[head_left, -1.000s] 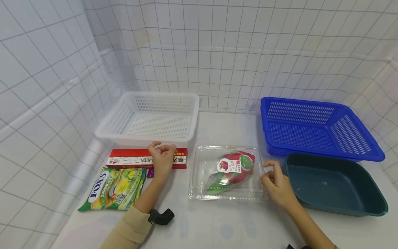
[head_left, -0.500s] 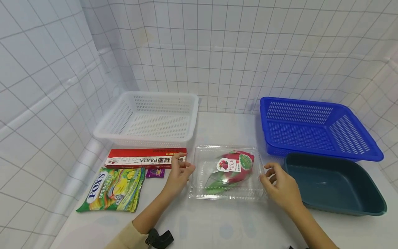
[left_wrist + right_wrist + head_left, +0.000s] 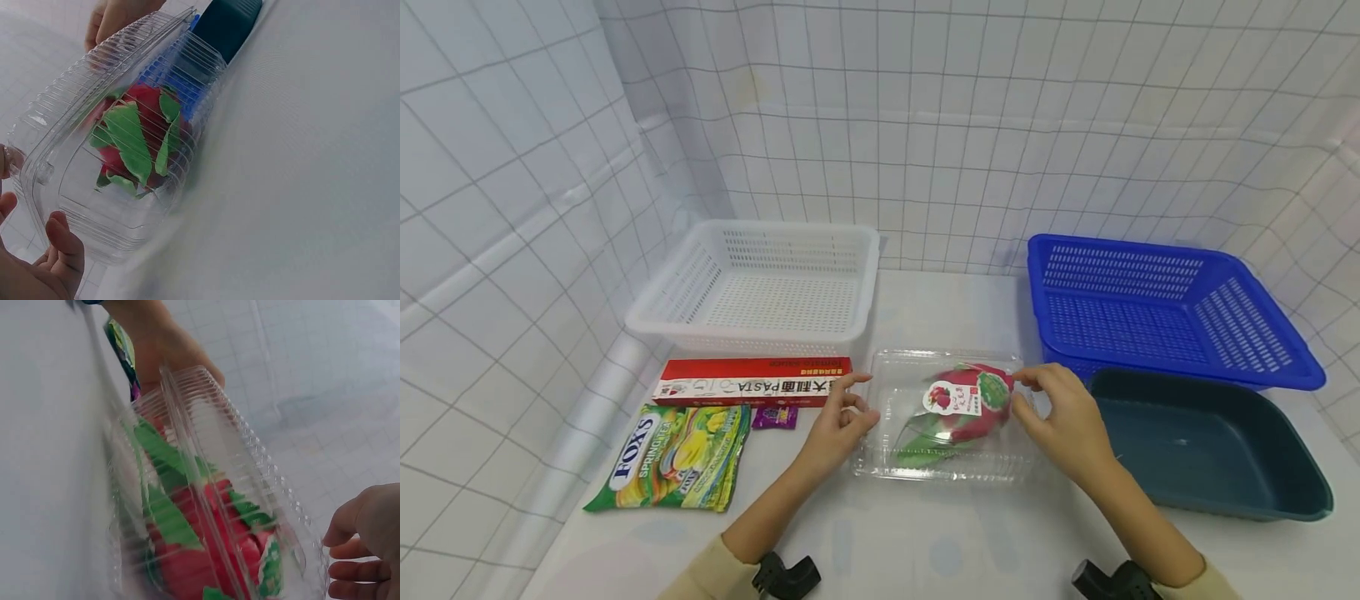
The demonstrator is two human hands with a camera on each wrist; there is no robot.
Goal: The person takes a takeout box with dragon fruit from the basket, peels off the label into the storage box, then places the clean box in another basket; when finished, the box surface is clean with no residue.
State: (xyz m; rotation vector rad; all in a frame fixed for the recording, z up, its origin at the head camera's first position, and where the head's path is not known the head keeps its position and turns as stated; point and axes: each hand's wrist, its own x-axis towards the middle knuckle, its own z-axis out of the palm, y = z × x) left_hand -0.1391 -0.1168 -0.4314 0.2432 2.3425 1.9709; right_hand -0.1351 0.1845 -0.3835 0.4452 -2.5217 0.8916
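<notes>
clamshell (image 3: 897, 392), centre: clear glossy plastic, ribbed edges | white basket (image 3: 760, 337), left: matt perforated plastic | blue basket (image 3: 1165, 354), right: perforated plastic, slight sheen | tub (image 3: 1206, 454), lower right: smooth plastic | bag (image 3: 677, 458), lower left: shiny film | bench (image 3: 910, 542): smooth, matt

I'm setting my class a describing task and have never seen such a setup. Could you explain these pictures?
There is no robot, just a person's bare left hand and right hand. The wide pictures are taken from the head, looking forward and down; the two close ones, from the left and right wrists. On the table are a white basket, a blue basket, a dark green tub, a red pasta box, a FOX'S bag and a small purple packet. Between the hands is a clear plastic box with a red-and-green fruit inside. Both hands are at its ends; I can't tell whether either grips it.
</notes>
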